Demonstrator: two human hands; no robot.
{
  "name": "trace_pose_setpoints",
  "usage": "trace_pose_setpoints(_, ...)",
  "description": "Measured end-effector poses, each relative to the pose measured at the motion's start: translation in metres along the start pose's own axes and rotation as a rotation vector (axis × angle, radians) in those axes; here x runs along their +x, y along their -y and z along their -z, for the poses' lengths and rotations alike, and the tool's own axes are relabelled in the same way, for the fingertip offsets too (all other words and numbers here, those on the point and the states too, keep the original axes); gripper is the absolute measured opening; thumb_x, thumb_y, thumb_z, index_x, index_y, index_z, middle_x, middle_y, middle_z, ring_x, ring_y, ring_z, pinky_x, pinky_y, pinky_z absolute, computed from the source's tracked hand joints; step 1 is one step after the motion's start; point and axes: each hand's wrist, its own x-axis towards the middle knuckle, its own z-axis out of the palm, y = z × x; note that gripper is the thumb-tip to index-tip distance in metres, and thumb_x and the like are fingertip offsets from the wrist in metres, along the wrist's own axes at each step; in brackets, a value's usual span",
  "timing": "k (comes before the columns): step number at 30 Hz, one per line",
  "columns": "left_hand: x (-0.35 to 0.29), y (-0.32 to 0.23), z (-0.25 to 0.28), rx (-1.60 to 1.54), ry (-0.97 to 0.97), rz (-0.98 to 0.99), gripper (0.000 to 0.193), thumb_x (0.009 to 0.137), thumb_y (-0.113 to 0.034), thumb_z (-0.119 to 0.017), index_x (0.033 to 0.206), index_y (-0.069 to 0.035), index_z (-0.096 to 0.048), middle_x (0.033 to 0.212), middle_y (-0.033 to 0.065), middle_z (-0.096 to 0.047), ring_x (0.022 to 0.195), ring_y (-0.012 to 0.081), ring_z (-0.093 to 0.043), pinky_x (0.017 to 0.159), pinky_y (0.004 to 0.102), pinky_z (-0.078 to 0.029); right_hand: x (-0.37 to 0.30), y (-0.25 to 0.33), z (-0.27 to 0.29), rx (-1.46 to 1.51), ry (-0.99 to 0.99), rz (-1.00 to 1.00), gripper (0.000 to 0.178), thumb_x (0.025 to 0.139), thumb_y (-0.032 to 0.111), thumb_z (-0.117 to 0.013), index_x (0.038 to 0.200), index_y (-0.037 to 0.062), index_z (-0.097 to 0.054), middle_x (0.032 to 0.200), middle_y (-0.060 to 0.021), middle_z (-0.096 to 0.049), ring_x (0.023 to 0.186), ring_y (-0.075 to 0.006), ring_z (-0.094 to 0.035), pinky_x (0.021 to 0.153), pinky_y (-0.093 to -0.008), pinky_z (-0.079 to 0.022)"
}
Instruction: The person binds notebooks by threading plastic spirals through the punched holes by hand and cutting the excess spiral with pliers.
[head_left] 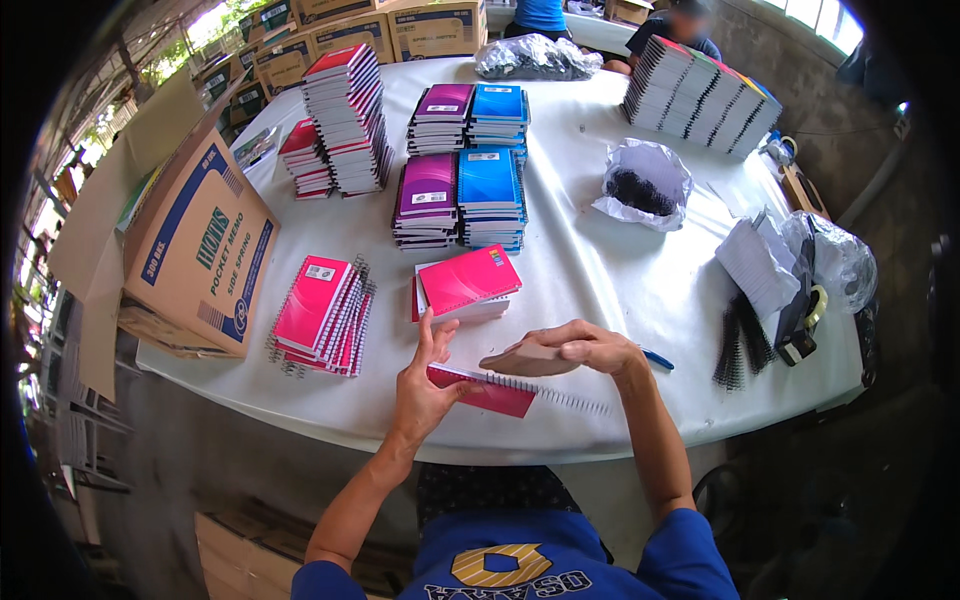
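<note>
My left hand [424, 392] grips the left end of a pink notebook [500, 398] near the table's front edge, its thumb on the cover and other fingers raised. A black wire coil [572, 402] runs along the notebook's far edge and sticks out past its right end. Just above that edge, my right hand [600, 350] holds a flat greyish-brown piece [530, 360], its exact kind unclear. Beyond my hands lies a small stack of pink-covered notebooks [470, 278], the top one askew. To the left sits a pile of pink notebooks [318, 310] with coils protruding.
Purple notebooks [428, 190] and blue notebooks [490, 180] stand stacked behind, beside a tall stack [345, 120]. An open carton [200, 250] is at left. Rightward are a blue pen-like tool [657, 359], coils in a wrapper [642, 190], loose coils [742, 340] and page stacks [695, 100].
</note>
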Motion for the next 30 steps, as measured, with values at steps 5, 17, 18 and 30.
trace_pose_setpoints(5,-0.003,0.004,-0.009,0.038,-0.049,-0.071,0.118,0.063,-0.014,-0.089,0.155,-0.010,-0.015,0.148,0.0185,-0.044,0.135,0.0297,-0.046,0.106,0.0429,-0.045,0.000,0.015,-0.005,-0.015,-0.038,-0.131,0.065,0.084,0.050,-0.065,0.129,0.0024,-0.063,0.130,-0.0170,-0.061,0.119,-0.0293,-0.056,0.104,-0.0374,-0.038)
trace_pose_setpoints(17,-0.030,0.007,-0.018,-0.195,-0.050,-0.023,0.105,0.071,-0.008,-0.085,0.153,-0.006,-0.020,0.138,0.0173,-0.055,0.129,0.0277,-0.053,0.104,0.0393,-0.049,-0.016,0.008,-0.008,-0.113,0.050,-0.072,0.062,0.087,0.057,-0.059,0.131,0.0133,-0.063,0.124,-0.0126,-0.063,0.114,-0.0282,-0.058,0.101,-0.0378,-0.042)
trace_pose_setpoints(18,-0.034,0.008,-0.017,-0.212,-0.041,-0.027,0.101,0.072,-0.004,-0.083,0.153,-0.007,-0.022,0.137,0.0173,-0.056,0.129,0.0279,-0.052,0.103,0.0381,-0.050,-0.017,0.007,-0.007,-0.150,0.015,-0.113,0.063,0.087,0.058,-0.059,0.131,0.0130,-0.063,0.124,-0.0123,-0.063,0.114,-0.0285,-0.058,0.102,-0.0377,-0.041)
trace_pose_setpoints(30,-0.031,-0.006,-0.003,-0.138,0.056,-0.144,0.096,0.071,0.003,-0.082,0.151,-0.009,-0.031,0.138,0.0177,-0.055,0.124,0.0306,-0.056,0.101,0.0389,-0.051,-0.029,0.012,-0.017,-0.089,0.109,-0.056,0.061,0.094,0.053,-0.054,0.133,0.0059,-0.060,0.128,-0.0187,-0.062,0.117,-0.0323,-0.058,0.103,-0.0368,-0.042)
